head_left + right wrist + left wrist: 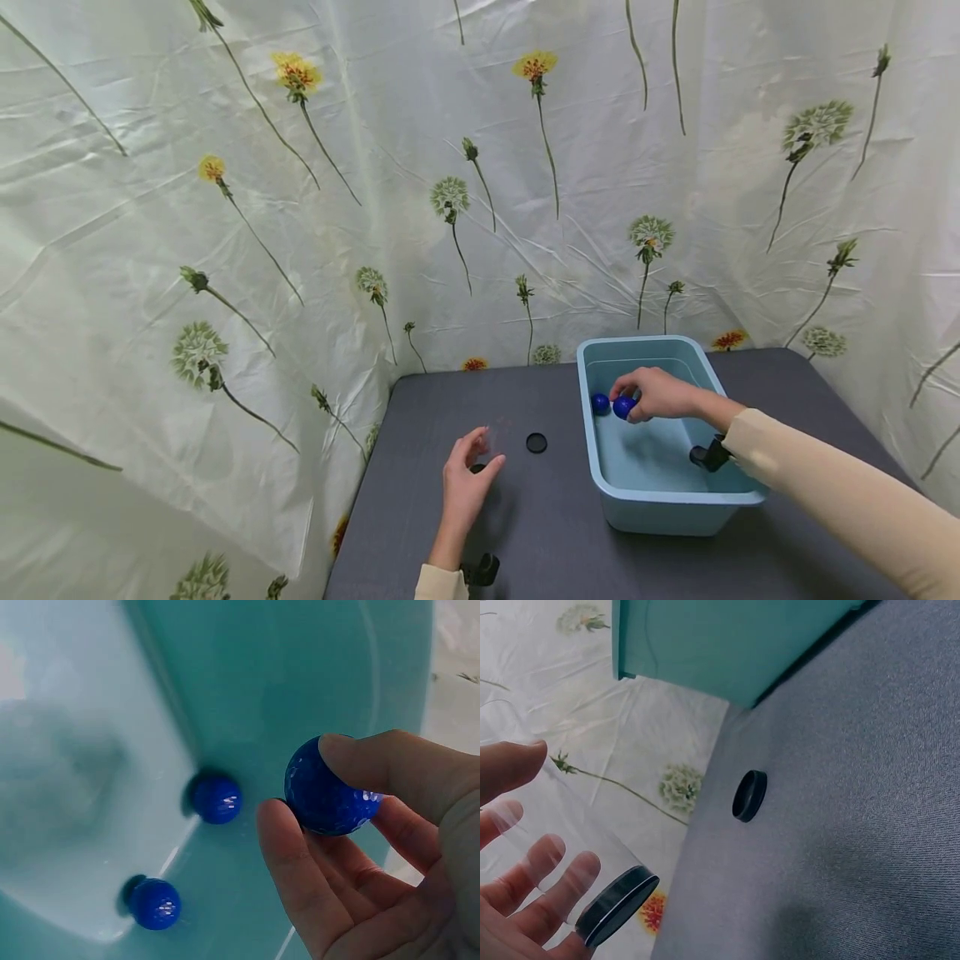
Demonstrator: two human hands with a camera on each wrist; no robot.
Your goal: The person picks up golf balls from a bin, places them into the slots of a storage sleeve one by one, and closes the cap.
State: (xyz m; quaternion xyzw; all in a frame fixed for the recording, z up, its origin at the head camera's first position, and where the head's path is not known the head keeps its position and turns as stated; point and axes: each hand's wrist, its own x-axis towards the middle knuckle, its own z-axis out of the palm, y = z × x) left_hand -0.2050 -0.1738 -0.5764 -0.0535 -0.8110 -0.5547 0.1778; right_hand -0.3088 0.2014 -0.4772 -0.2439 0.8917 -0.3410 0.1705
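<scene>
The head view showed only two blue balls in the blue bin [660, 500], one in the right hand [656, 393] and one just beside its fingertips. The right wrist view showed more: a held ball [326, 796] pinched between thumb and fingers, and two loose balls lying on the bin floor beyond the fingertips, one [216, 799] close to the thumb tip and another [155, 903] farther off, both apart from the hand and from each other.

The left wrist view revealed what the head view barely hinted at: a clear tube [570, 859] with a dark rim [618, 905] at its end sat between the fingers of the left hand [465, 483]. The fingers [536, 881] showed through its wall, spread fairly wide and only loosely curved round it, with the thumb on the opposite side. Past the fingertips, a small black cap [749, 796] lay on the dark table [840, 847], well apart from the tube; in the head view that cap [536, 442] lay between the left hand and the bin.

The right forearm reached across the bin's near rim, hand lowered inside, fingers curled on the ball. The left hand rested low over the table, palm turned toward the bin.
</scene>
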